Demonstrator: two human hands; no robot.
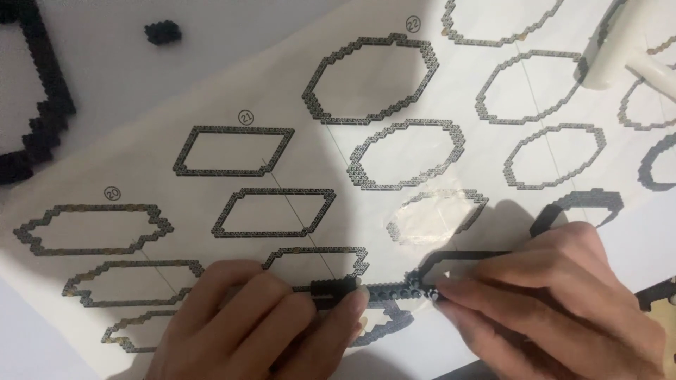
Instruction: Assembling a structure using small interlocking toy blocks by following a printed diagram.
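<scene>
I see my left hand (260, 324) pinching one end of a thin black row of small plastic building bricks (384, 288), fingers closed on it, while my right hand (556, 295) clamps the other end between thumb and fingertips. The brick row lies low on a large white paper instruction sheet printed with grey ring outlines (296, 148) (a loose black brick cluster (163, 32) sits far off, top left).

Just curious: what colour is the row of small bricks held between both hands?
Black, seen in the head view: row of small bricks.
</scene>
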